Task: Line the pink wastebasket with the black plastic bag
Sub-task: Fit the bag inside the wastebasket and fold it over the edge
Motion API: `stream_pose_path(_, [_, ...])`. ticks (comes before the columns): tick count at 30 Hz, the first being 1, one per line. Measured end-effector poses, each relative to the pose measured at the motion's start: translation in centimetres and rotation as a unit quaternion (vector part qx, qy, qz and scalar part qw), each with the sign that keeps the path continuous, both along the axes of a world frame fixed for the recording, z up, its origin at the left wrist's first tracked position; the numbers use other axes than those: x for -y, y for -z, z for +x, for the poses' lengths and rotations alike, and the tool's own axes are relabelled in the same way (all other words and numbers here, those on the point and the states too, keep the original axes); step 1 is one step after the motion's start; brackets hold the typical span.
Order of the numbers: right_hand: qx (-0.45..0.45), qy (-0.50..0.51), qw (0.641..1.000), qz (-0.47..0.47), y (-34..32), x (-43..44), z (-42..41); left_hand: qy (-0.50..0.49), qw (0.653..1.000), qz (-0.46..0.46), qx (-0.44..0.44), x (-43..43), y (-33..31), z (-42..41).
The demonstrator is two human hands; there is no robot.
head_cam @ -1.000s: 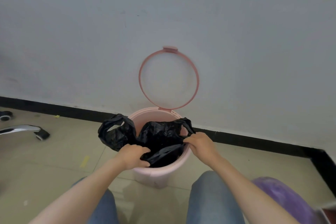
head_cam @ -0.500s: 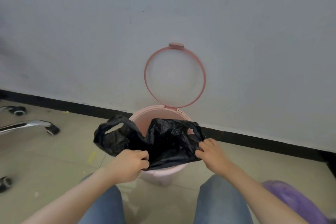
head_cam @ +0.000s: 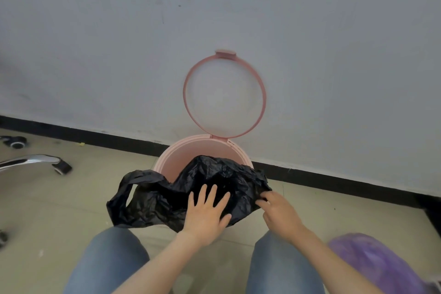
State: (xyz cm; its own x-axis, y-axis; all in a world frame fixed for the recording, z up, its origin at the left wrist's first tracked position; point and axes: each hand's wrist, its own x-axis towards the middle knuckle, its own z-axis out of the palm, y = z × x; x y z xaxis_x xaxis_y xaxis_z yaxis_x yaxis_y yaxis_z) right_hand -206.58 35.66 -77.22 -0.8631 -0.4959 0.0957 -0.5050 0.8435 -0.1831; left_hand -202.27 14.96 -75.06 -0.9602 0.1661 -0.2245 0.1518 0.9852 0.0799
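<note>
The pink wastebasket [head_cam: 191, 150] stands on the floor against the wall, its pink clamp ring [head_cam: 188, 110] flipped up and leaning on the wall. The crumpled black plastic bag [head_cam: 152, 200] is draped over the basket's near rim, one handle loop hanging off to the left. My left hand [head_cam: 205, 215] lies flat on the bag with fingers spread, over the basket's mouth. My right hand [head_cam: 279, 212] pinches the bag's right edge beside the basket. The basket's near side is hidden by the bag.
A chrome chair leg with a caster [head_cam: 47, 162] reaches in from the left, and another caster [head_cam: 16, 142] lies behind it. A purple bag [head_cam: 372, 262] sits at the lower right. My knees [head_cam: 112, 260] flank the basket. A black baseboard [head_cam: 334, 181] runs along the wall.
My left hand let go of the bag's front edge and now presses flat on it with open fingers. The bag spread wider over the rim. My right hand kept its grip.
</note>
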Motion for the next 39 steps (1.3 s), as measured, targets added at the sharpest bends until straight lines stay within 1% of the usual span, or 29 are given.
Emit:
stream_pose_path(1, [0.034, 0.046, 0.997, -0.044, -0.4, -0.1, -0.1, 0.001, 1.000, -0.002, 0.009, -0.2, 0.6, 0.1])
stream_pose_path(3, [0.123, 0.111, 0.980, -0.111, -1.2, 0.0, -0.6, 0.013, 0.999, 0.029, -0.040, -0.1, 1.8, 0.6])
stream_pose_path(4, [0.144, 0.122, 0.973, -0.131, -1.3, 0.4, -1.1, 0.020, 0.998, 0.014, -0.051, 0.0, 2.0, 0.6])
stream_pose_path(6, [0.158, 0.136, 0.965, -0.160, -1.5, 1.5, -2.3, 0.004, 1.000, 0.013, -0.022, 0.4, 2.1, 0.5])
stream_pose_path(7, [0.169, 0.151, 0.959, -0.169, -1.7, 1.9, -3.1, 0.004, 0.999, 0.014, -0.029, 0.3, 2.1, 0.4])
stream_pose_path(9, [0.202, 0.185, 0.944, -0.183, -1.1, 2.3, -4.7, 0.013, 1.000, 0.018, -0.006, 0.4, 2.0, 0.6])
stream_pose_path(10, [0.225, 0.199, 0.934, -0.192, -0.7, 2.3, -5.5, 0.025, 1.000, 0.009, -0.009, 0.4, 2.0, 0.6])
stream_pose_path(11, [0.259, 0.216, 0.916, -0.218, -0.4, 2.3, -6.1, 0.037, 0.999, -0.001, -0.012, 0.4, 2.0, 0.6])
stream_pose_path(12, [0.297, 0.233, 0.889, -0.259, 0.2, 2.3, -6.6, 0.045, 0.999, -0.010, -0.008, 0.4, 2.0, 0.5])
stream_pose_path(14, [0.370, 0.279, 0.808, -0.363, 0.3, 2.5, -6.5, 0.063, 0.998, -0.022, -0.018, 0.4, 2.3, 0.7])
stream_pose_path(15, [0.382, 0.305, 0.769, -0.411, 0.3, 2.6, -6.1, 0.069, 0.997, -0.029, -0.031, 0.4, 2.6, 0.9])
stream_pose_path(16, [0.363, 0.331, 0.748, -0.447, 0.5, 2.4, -5.7, 0.073, 0.996, -0.039, -0.043, 0.4, 2.6, 1.2])
stream_pose_path(17, [0.312, 0.359, 0.752, -0.456, 0.6, 2.2, -5.1, 0.078, 0.994, -0.039, -0.059, 0.4, 2.7, 1.3])
stream_pose_path(18, [0.252, 0.380, 0.775, -0.437, 0.6, 2.2, -4.4, 0.083, 0.993, -0.038, -0.079, 0.4, 2.8, 1.4])
stream_pose_path(19, [0.206, 0.374, 0.810, -0.401, 0.4, 2.3, -3.6, 0.092, 0.990, -0.035, -0.097, 0.5, 2.9, 1.4])
stream_pose_path(20, [0.176, 0.344, 0.848, -0.363, 0.2, 2.7, -2.8, 0.098, 0.989, -0.037, -0.100, 0.6, 2.8, 1.3])
stream_pose_path(21, [0.172, 0.303, 0.874, -0.338, 0.1, 3.3, -2.2, 0.098, 0.989, -0.035, -0.110, 0.8, 2.7, 1.0])
stream_pose_path(23, [0.215, 0.243, 0.898, -0.298, -0.2, 4.9, -1.2, 0.071, 0.985, -0.027, -0.154, 1.3, 1.8, 0.4])
stream_pose_path(25, [0.262, 0.226, 0.896, -0.280, -0.2, 6.1, -0.8, -0.021, 0.980, 0.013, -0.198, 2.4, 0.8, -0.1])
stream_pose_path(27, [0.286, 0.230, 0.881, -0.298, 0.2, 6.7, -1.0, -0.132, 0.973, 0.036, -0.185, 4.3, 0.3, -0.5])
stream_pose_path(30, [0.293, 0.239, 0.867, -0.325, 0.4, 7.1, -1.3, -0.232, 0.962, 0.054, -0.135, 7.5, 0.3, -1.5])
stream_pose_path(31, [0.295, 0.238, 0.865, -0.329, 0.4, 7.3, -1.6, -0.256, 0.958, 0.080, -0.102, 8.5, 0.7, -2.1])
stream_pose_path(33, [0.303, 0.232, 0.862, -0.333, -0.1, 7.5, -2.1, -0.284, 0.938, 0.199, -0.032, 9.7, 1.2, -3.0])
stream_pose_path(34, [0.309, 0.230, 0.862, -0.329, -0.3, 7.5, -2.3, -0.289, 0.926, 0.243, -0.027, 9.8, 1.3, -3.1])
stream_pose_path(35, [0.313, 0.226, 0.865, -0.321, -0.3, 7.2, -2.6, -0.290, 0.918, 0.267, -0.039, 9.6, 1.5, -3.0])
stream_pose_path(37, [0.315, 0.208, 0.877, -0.298, -0.5, 6.2, -3.2, -0.313, 0.908, 0.276, -0.051, 8.7, 1.7, -2.3])
stream_pose_path(38, [0.318, 0.198, 0.883, -0.283, -0.6, 5.5, -3.6, -0.325, 0.908, 0.261, -0.045, 8.2, 1.9, -1.7])
stream_pose_path(39, [0.323, 0.188, 0.889, -0.266, -0.7, 4.8, -4.1, -0.328, 0.915, 0.230, -0.043, 7.8, 2.2, -1.0])
